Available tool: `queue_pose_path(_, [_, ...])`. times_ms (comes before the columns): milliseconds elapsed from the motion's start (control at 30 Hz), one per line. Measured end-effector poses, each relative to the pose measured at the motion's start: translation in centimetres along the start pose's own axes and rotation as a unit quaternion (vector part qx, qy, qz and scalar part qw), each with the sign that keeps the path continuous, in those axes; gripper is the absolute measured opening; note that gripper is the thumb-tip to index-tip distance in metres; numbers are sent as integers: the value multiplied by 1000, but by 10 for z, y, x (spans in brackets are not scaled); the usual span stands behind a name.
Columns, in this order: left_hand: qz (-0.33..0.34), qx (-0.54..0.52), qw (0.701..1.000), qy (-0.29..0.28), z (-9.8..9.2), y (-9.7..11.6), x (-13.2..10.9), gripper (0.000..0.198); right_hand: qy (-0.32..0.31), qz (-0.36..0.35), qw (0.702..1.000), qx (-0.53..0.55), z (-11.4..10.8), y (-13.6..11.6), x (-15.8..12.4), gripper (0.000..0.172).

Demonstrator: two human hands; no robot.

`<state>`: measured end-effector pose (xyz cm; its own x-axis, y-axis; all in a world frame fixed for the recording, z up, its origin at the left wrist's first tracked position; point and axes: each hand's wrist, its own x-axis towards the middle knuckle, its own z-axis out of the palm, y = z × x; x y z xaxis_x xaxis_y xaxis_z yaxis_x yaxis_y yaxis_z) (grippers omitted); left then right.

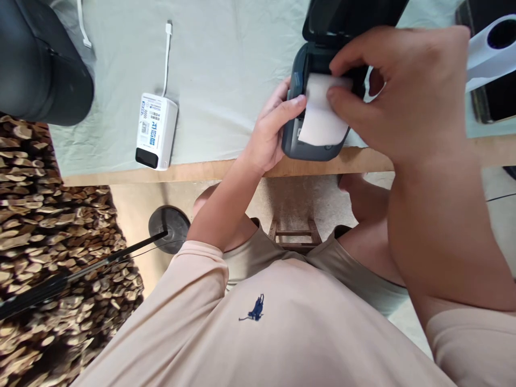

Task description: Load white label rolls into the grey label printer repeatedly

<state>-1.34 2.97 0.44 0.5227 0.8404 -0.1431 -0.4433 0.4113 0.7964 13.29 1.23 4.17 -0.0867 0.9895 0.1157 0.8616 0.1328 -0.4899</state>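
Observation:
A small dark label printer (pixel 318 153) sits at the table's front edge with its lid (pixel 350 19) swung up. My left hand (pixel 268 126) is closed around its left side, the thumb lying on the rim. In the printer's bay is a white paper roll (pixel 322 102), its loose end hanging over the front of the body. From the right, my right hand (pixel 403 91) reaches over and pinches the roll between thumb and fingers. That hand covers the right side of the printer.
A white power bank (pixel 155 131) with a short cable (pixel 166 59) lies to the left. Beyond it stands a dark rounded bag or case (pixel 44 64). At right, a white ring-shaped piece (pixel 494 51) overlaps a black flat object (pixel 500 97). A stand's round base (pixel 169 236) is on the floor.

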Motion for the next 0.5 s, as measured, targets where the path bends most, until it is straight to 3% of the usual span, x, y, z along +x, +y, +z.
queue_pose_path(200, [-44,-2,998,34,0,-1,-1,23,-90,49,986,-130,1,1,1,39])
queue_pose_path(300, [-57,-38,996,49,3,0,-1,20,-86,34,990,-107,-5,-3,1,38])
queue_pose_path(433, [-15,-71,997,35,4,-1,1,19,-34,28,994,101,-15,-10,-3,37])
queue_pose_path(500, [-14,-76,995,57,-2,-4,1,22,-7,65,966,252,-15,-7,-3,39])
